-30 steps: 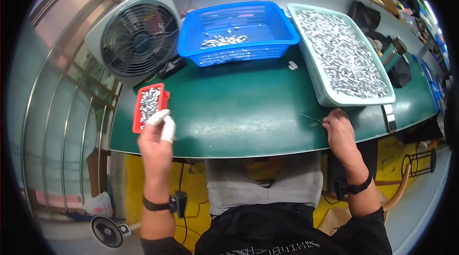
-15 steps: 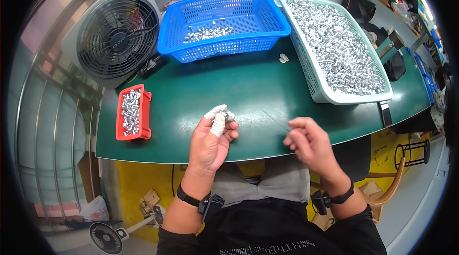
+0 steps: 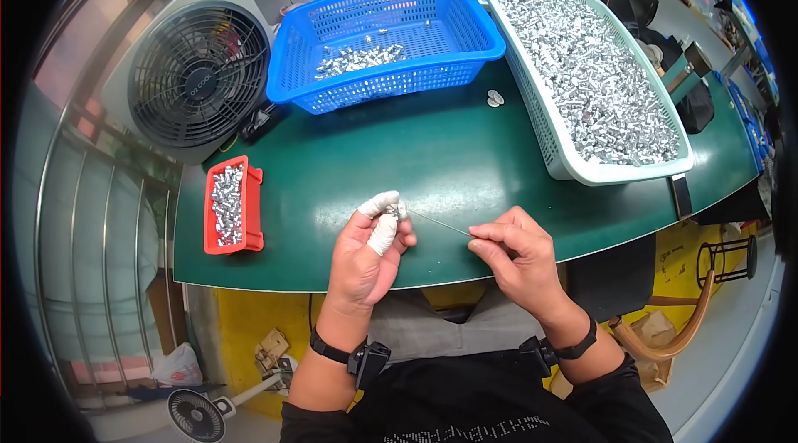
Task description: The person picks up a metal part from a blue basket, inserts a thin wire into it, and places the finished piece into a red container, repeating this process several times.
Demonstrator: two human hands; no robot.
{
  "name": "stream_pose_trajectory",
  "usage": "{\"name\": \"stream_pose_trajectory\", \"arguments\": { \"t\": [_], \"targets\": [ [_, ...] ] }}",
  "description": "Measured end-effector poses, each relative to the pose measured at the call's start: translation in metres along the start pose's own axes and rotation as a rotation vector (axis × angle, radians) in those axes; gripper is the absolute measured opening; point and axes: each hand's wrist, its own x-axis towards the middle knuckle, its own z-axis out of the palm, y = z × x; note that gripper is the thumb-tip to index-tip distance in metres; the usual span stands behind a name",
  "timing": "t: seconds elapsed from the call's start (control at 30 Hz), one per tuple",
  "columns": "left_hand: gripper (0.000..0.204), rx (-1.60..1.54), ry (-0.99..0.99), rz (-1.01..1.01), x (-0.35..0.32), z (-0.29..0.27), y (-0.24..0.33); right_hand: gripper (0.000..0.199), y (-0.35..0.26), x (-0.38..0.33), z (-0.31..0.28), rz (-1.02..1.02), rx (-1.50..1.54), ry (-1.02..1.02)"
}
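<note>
White wrapping covers the thumb and fingertips of my left hand [image 3: 371, 248], which pinches a small silvery metal part [image 3: 394, 212] mostly hidden by the fingers. From the right, my right hand [image 3: 520, 258] grips a thin metal rod [image 3: 440, 223] between thumb and forefinger. The rod slants up to the left, and its far end reaches the fingertips of my left hand. Whether that tip is inside the metal part or beside it I cannot tell. Both hands are over the near edge of the green table [image 3: 349, 169].
Small metal parts fill a red bin [image 3: 254, 212] at left and a pale green basket [image 3: 532, 102] at right. A blue basket [image 3: 391, 81] at the back holds a small heap of them. A box fan [image 3: 199, 77] stands back left; two small oval pieces [image 3: 495, 98] lie near the baskets.
My right hand has moved slightly left, bringing the rod, blurred before, up to my left fingertips. My left hand keeps its pinch. The whole view has shifted a little.
</note>
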Motion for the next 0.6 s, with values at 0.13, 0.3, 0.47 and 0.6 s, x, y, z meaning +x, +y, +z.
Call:
{"name": "stream_pose_trajectory", "arguments": {
  "t": [0.13, 0.3, 0.47, 0.6],
  "targets": [
    [0.024, 0.048, 0.038, -0.023, 0.001, 0.008, -0.003, 0.015, -0.001, -0.001, -0.008, -0.006, 0.059, -0.022],
    [0.023, 0.109, 0.082, -0.058, -0.002, 0.015, -0.005, 0.013, -0.004, -0.001, -0.014, -0.011, 0.067, -0.029],
    [0.023, 0.122, 0.070, -0.038, -0.004, 0.019, -0.006, 0.010, -0.006, -0.001, -0.018, 0.011, 0.068, -0.051],
    [0.023, 0.152, 0.101, -0.007, -0.010, 0.021, -0.002, 0.008, -0.010, -0.001, -0.019, 0.029, 0.067, -0.096]
  ]
}}
